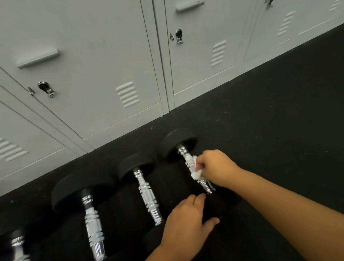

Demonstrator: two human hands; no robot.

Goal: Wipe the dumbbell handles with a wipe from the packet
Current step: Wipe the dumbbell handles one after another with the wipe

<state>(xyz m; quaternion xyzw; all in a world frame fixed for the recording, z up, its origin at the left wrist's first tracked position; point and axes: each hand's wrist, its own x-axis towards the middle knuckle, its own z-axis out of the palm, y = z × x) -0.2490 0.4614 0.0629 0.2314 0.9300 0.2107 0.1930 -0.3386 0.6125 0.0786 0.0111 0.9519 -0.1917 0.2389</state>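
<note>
Right hand: our right hand [214, 166], grip closed on a crumpled white wipe [196, 170] pressed to the chrome handle [198, 169] of the rightmost black dumbbell [180, 144].
Left hand: our left hand [185, 223] lies open across that dumbbell's near end, holding nothing.
Dumbbells: four in a row on the black rubber floor [288, 112].
Behind: grey metal lockers [100, 53].

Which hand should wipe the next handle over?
Right. The right hand already pinches the wipe on the rightmost handle; the left hand steadies that dumbbell's near head, beside the next handle.
</note>
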